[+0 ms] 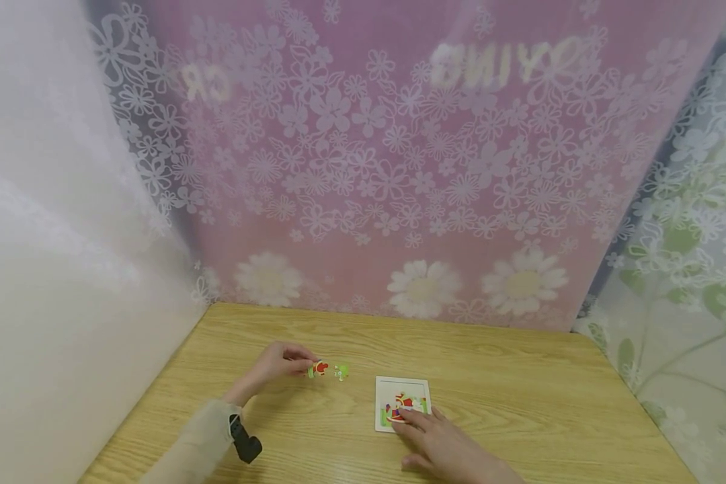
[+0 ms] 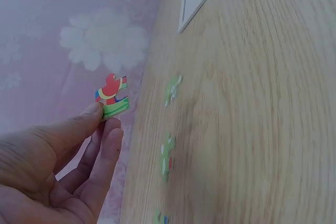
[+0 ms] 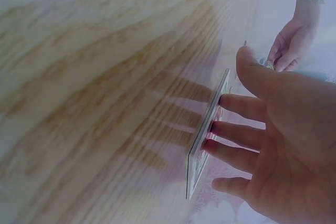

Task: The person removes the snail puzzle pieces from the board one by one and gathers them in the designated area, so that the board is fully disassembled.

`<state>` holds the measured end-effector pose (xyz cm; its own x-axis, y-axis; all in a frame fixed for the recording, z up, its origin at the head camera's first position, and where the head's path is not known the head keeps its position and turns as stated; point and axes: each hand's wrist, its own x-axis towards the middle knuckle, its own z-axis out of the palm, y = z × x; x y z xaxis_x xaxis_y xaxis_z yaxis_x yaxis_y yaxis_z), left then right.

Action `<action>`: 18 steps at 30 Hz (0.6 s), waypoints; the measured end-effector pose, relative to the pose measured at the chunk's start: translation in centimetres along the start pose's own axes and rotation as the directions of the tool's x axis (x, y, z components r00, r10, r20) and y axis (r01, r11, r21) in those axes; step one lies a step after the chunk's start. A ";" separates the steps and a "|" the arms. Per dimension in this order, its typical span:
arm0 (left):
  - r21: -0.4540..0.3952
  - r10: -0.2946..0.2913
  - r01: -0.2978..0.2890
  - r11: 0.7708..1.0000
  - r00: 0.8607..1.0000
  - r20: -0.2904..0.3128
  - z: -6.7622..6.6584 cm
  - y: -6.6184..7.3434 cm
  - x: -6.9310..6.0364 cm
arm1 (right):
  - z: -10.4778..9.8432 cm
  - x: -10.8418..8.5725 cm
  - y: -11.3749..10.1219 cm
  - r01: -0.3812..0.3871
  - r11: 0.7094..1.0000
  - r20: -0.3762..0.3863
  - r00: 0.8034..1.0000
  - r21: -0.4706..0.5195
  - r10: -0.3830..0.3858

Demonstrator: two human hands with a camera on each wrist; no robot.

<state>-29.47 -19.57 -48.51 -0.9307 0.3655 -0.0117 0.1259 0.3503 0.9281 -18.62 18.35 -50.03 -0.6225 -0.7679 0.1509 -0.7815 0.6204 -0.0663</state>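
Between thumb and fingertips my left hand (image 1: 281,360) pinches a jigsaw piece (image 2: 112,97) printed in red, yellow and green, held up off the table. A green piece (image 1: 341,372) lies just to its right, and the left wrist view shows another green and white piece (image 2: 167,157) near it. My right hand (image 1: 444,447) rests its fingertips on a square white puzzle board (image 1: 387,390). Joined pieces (image 1: 404,401) with red, white and green print fill the board's lower part, partly hidden by the fingers. Its upper part shows bare white.
The wood-grain table (image 1: 490,376) extends all around the board. A pink flowered curtain (image 1: 351,168) stands along the back edge, with a pale wall (image 1: 66,235) at left and a leafy flowered sheet (image 1: 690,302) at right. A black strapped device (image 1: 243,440) sits on the left wrist.
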 end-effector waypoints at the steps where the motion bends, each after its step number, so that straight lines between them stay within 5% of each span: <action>1: 0.009 -0.007 0.007 1.000 1.000 -0.004 -0.3 -0.1 -0.2 | 0.0 0.0 0.0 -0.001 1.000 0.003 1.000 -0.006 0.001; 18: 0.026 -0.046 0.047 0.999 0.998 -0.044 -4.3 -2.3 -3.4 | -0.4 0.1 -0.2 -0.014 1.000 0.040 0.999 0.020 0.013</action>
<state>-28.09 -25.35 -49.00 -0.9496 0.3111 -0.0378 0.0912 0.3897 0.9164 -18.53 18.17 -49.64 -0.6336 -0.7657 0.1107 -0.7737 0.6274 -0.0884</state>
